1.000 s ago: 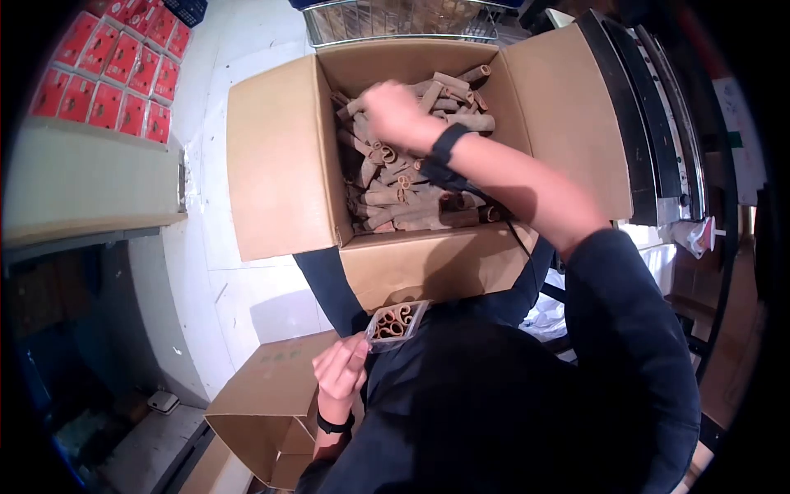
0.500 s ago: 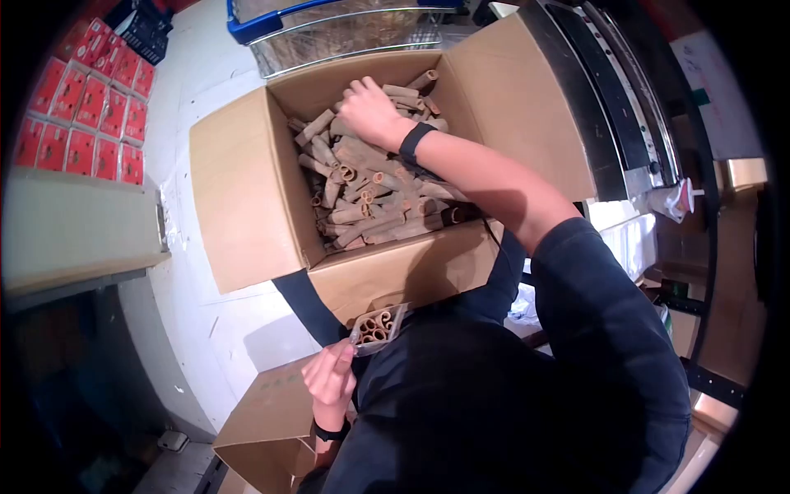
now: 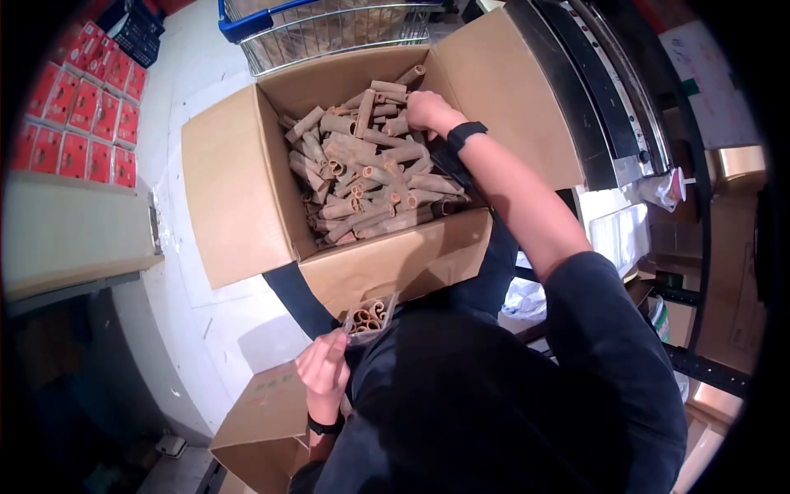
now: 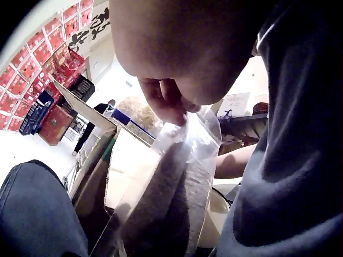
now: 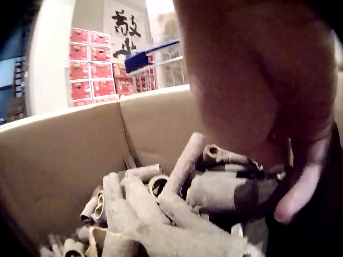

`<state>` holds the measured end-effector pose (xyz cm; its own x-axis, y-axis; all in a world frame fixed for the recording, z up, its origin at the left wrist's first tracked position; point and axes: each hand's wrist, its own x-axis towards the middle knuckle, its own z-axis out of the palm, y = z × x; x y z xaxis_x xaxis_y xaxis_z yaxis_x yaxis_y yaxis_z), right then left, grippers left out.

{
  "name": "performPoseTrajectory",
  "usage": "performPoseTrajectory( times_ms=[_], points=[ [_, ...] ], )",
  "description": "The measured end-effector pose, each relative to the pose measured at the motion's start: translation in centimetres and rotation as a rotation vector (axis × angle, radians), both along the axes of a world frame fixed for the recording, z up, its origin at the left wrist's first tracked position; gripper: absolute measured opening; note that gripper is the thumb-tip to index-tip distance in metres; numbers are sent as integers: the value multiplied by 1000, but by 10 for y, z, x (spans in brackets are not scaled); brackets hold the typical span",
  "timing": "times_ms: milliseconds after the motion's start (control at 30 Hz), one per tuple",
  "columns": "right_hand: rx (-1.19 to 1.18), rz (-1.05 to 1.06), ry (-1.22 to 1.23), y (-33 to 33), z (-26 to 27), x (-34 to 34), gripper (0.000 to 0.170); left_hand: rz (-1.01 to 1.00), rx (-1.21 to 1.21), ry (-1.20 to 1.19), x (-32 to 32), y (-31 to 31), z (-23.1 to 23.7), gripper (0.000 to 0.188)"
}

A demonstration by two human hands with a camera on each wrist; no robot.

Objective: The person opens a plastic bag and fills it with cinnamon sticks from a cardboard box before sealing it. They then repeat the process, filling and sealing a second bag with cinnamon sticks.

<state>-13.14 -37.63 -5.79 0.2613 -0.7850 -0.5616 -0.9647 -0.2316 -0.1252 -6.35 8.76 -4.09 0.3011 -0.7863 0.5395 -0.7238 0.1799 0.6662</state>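
Observation:
A clear plastic bag (image 3: 350,331) of upright cinnamon sticks (image 3: 363,319) rests against the person's lap in the head view. My left hand (image 3: 323,364) pinches the bag's upper edge between thumb and fingers. Filled with loose cinnamon sticks (image 3: 366,156), an open cardboard box (image 3: 395,262) stands in front of the body. My right hand (image 3: 429,113) is inside the box, by its right wall. In the right wrist view, the thumb (image 5: 300,199) points down beside the cinnamon sticks (image 5: 201,190); I cannot tell whether the fingers hold one.
A second cardboard box (image 3: 262,407) stands open at the lower left. Beyond the large box is a wire basket (image 3: 333,37) with a blue rim. Red packs (image 3: 82,107) are stacked at the far left. Black metal equipment (image 3: 597,90) lies beyond the right flap.
My right hand has moved from the back left of the sticks to the right side of the box. The left hand keeps hold of the bag. The head view has shifted.

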Motion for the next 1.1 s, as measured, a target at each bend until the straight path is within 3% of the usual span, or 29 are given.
performPoseTrajectory(
  times_ms=[67, 267, 333, 367, 467, 500, 533, 600, 667, 733, 800, 933, 1000, 1100],
  points=[
    [-64, 56, -91, -16, -27, -7, 23, -42, 3, -35, 0, -1, 5, 33],
    [-75, 164, -12, -19, -21, -5, 25, -11, 2, -25, -4, 4, 7, 35],
    [-148, 471, 123, -10, -12, -5, 29, -5, 12, -33, -3, 3, 11, 36],
    [-157, 234, -28, 2, -4, -7, 34, -6, 28, -36, -3, 5, 12, 38],
    [-299, 192, -157, 20, 9, -25, 36, -20, 3, -31, -3, 8, 10, 39],
    [-449, 310, -160, 34, 23, -35, 32, -15, 3, -30, -2, 8, 11, 39],
    [-446, 317, -159, 43, 36, -45, 32, -18, -6, -32, -3, 9, 13, 40],
    [-425, 179, -553, 58, 60, -60, 28, -10, -7, -31, -2, 10, 14, 40],
    [-290, 117, -783, 78, 87, -77, 21, 23, -56, -44, -2, 12, 13, 41],
    [96, 49, -1081, 97, 103, -95, 21, 53, -42, 6, -2, 18, 7, 33],
    [332, -15, -1163, 134, 123, -98, 28, 54, 4, 7, 0, 26, 6, 35],
    [866, 6, -827, 182, 151, -101, 24, 78, 20, 42, -1, 40, -2, 41],
    [847, 238, -882, 209, 145, -96, 22, 76, 24, 18, -1, 46, -4, 42],
    [534, 675, -912, 234, 149, -91, 18, 63, 6, -18, -7, 52, -5, 43]
  ],
)
